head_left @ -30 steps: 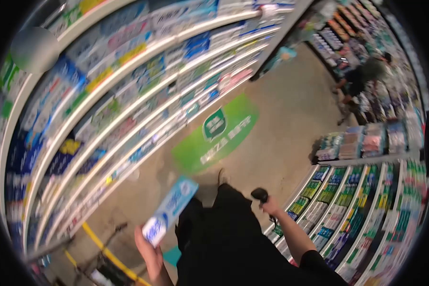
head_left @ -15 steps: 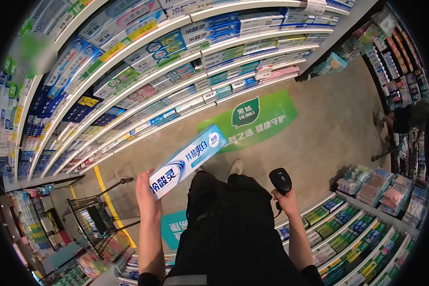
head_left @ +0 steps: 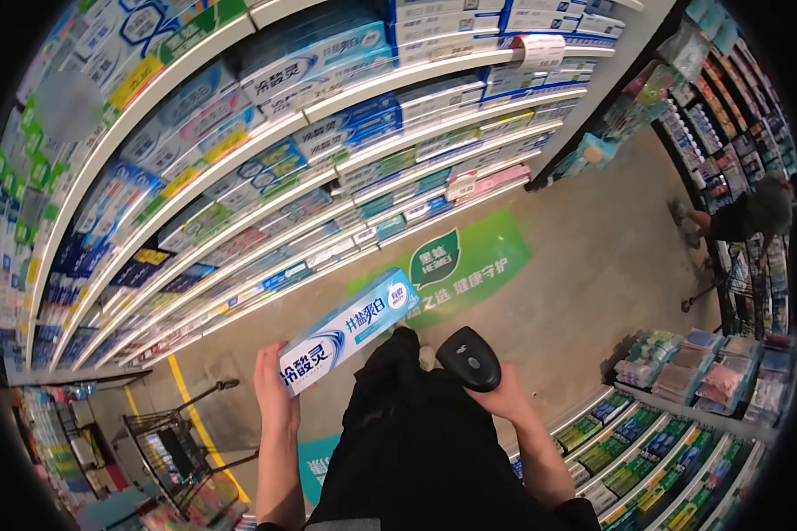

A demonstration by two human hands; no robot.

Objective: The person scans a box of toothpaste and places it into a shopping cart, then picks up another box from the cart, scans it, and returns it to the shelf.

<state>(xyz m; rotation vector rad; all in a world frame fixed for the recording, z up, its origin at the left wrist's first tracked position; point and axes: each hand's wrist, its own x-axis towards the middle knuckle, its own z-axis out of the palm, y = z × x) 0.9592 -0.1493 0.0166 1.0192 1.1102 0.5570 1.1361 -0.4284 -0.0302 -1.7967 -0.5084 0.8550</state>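
My left hand (head_left: 274, 382) grips the lower left end of a toothpaste box (head_left: 349, 329), blue and white with large Chinese lettering. The box is tilted, its far end pointing up and to the right over the floor. In my right hand (head_left: 502, 396) is a black handheld barcode scanner (head_left: 469, 358), its rounded head toward the box but apart from it. The scanner's handle is mostly hidden by my fingers.
Shelves (head_left: 328, 181) packed with toothpaste boxes rise ahead and to the left. A shopping cart (head_left: 173, 451) stands at lower left. More stocked shelves (head_left: 655, 460) are at lower right. Another person (head_left: 753, 212) is at the far right. A green floor sticker (head_left: 469, 274) lies before the shelves.
My right hand has brought the scanner left and closer to the toothpaste box. My left hand still holds the box, slightly lower in view. The view has tilted up toward the shelves.
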